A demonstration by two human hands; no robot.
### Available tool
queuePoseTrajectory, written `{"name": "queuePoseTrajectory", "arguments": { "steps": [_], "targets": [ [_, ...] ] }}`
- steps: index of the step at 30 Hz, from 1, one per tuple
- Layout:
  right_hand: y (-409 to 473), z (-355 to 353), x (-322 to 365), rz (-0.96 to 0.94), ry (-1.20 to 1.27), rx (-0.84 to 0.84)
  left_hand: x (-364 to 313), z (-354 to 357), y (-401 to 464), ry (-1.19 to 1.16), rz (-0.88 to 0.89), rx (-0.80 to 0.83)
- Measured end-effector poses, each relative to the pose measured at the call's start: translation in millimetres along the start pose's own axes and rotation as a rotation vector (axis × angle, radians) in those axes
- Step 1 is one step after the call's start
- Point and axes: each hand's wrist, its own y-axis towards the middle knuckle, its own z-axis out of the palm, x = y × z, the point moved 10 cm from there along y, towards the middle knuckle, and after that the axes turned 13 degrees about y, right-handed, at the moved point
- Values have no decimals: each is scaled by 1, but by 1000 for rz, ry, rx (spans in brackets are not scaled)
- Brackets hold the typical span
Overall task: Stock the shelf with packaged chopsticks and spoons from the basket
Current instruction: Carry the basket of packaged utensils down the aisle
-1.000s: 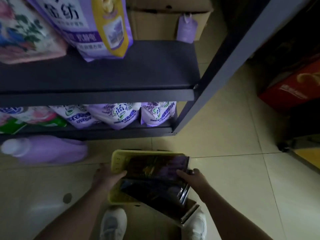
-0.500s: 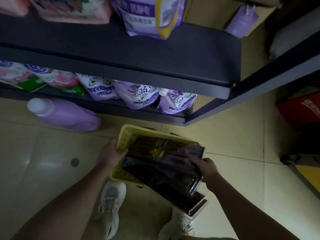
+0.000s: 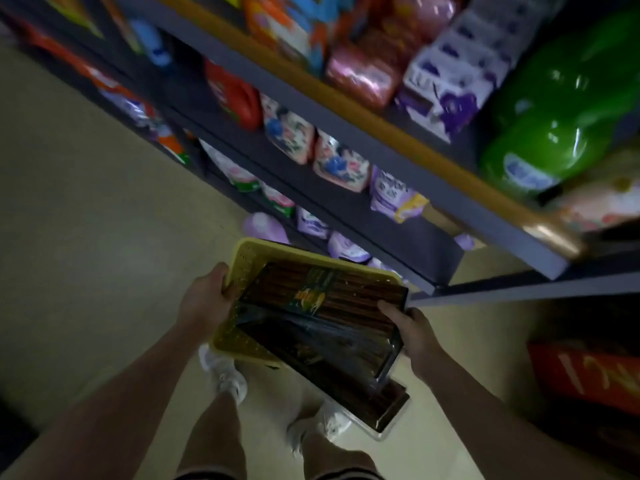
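Observation:
A yellow perforated basket [image 3: 242, 268] is held up off the floor in front of me. Several dark flat packs of chopsticks [image 3: 322, 296] lie stacked in it, and the lower ones [image 3: 346, 362] stick out past its near right side. My left hand [image 3: 204, 299] grips the basket's left rim. My right hand [image 3: 415, 334] holds the right end of the stack, fingers over the top pack. The dark metal shelf [image 3: 398, 223] runs diagonally to the right and above, crowded with bagged goods.
Purple refill pouches [image 3: 346, 247] fill the bottom shelf level and a purple bottle [image 3: 265, 225] lies on the floor beside it. A green bag [image 3: 561, 109] sits on the upper level. A red box [image 3: 585, 375] stands at right. Beige tiled floor spreads left; my shoes [image 3: 225, 372] are below.
The basket has risen from the floor with both hands on it. My view has swung up and left, bringing higher shelf levels into sight.

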Motion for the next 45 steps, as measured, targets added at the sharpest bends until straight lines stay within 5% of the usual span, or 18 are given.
{"name": "queuePoseTrajectory", "arguments": {
  "steps": [8,20,27,34,45],
  "targets": [
    [-90,183,91,-177,-230,171,156,-148,-50,-15,-237,-205],
    [-136,520,119,-168,-378,304,423,-294,7,-53,-363,-217],
    [-101,717,172,-186,-520,391,534,-357,84,-201,-514,-214],
    [-85,962,250,-155,-677,495,678,-454,170,-491,-725,-394],
    [-95,1329,304,-221,-744,647,923,-589,330,-263,-753,-346]
  ]
}}
